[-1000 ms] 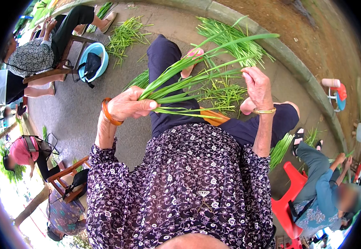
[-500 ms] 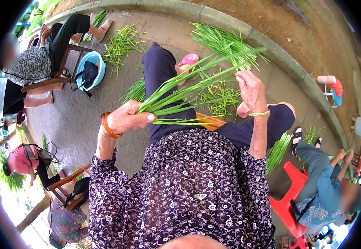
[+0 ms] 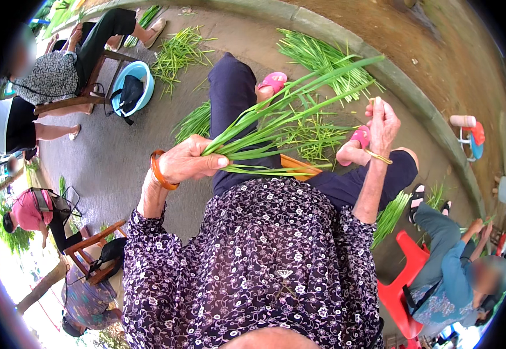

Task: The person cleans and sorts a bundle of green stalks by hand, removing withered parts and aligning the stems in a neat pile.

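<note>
My left hand [image 3: 192, 161] is closed around the base of a loose bunch of long green chives [image 3: 253, 128], thumb pressed on top. The leaves fan out up and to the right, above my lap. My right hand [image 3: 383, 125] is raised to the right of the leaf tips, apart from them. Its thumb and fingers are pinched together at something tiny and yellowish, too small to make out. Below the bunch, between my knees, lies a scattered heap of yellow-green trimmings [image 3: 314, 138] on the ground.
A pile of chives [image 3: 328, 61] lies by the curb [image 3: 346, 36], with more trimmings [image 3: 182, 55] farther left. A light-blue basin [image 3: 143, 72] holding a black bag stands beside a seated person [image 3: 52, 75]. On the right, another person [image 3: 439, 262] sits by a red plastic chair [image 3: 407, 285].
My right hand has moved right, away from the leaves, its fingers still pinched. My left hand keeps the chives and has shifted slightly right in the picture.
</note>
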The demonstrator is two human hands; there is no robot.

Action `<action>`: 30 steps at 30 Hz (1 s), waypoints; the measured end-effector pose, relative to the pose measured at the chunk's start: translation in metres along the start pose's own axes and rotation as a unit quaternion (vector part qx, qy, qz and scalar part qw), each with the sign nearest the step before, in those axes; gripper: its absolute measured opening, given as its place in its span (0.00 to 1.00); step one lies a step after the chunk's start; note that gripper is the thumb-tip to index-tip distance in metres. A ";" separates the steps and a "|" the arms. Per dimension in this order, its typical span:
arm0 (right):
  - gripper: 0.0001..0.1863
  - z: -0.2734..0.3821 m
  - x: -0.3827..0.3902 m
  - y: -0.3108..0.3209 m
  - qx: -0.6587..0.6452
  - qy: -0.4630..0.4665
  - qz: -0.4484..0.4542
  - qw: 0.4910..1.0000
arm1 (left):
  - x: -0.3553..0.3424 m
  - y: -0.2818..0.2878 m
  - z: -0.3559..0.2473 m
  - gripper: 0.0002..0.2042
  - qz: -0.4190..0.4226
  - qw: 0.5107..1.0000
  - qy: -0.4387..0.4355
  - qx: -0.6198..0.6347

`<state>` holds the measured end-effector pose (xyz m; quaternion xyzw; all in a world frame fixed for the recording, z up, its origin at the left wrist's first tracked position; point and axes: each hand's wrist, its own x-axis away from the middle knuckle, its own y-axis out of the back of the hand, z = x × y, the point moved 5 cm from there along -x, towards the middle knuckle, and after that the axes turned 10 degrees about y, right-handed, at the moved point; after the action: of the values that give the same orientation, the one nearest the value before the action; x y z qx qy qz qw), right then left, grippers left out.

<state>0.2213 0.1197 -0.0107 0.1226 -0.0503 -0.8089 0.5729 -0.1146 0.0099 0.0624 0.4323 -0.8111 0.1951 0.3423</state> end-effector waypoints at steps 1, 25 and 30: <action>0.07 -0.001 -0.001 0.002 0.018 -0.019 0.030 0.999 | 0.000 -0.001 -0.005 0.14 -0.007 1.000 -0.001 -0.007; 0.13 0.086 0.057 -0.088 -0.281 -0.137 0.346 0.885 | -0.001 -0.002 -0.034 0.13 -0.050 0.996 -0.052 -0.044; 0.09 0.069 0.067 -0.100 -0.411 -0.244 0.357 0.803 | -0.005 -0.002 -0.031 0.13 -0.059 0.996 -0.059 -0.030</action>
<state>0.0912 0.0868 0.0247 -0.3522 0.1088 -0.4951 0.7867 -0.0992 0.0308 0.0805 0.4797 -0.8084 0.1240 0.3179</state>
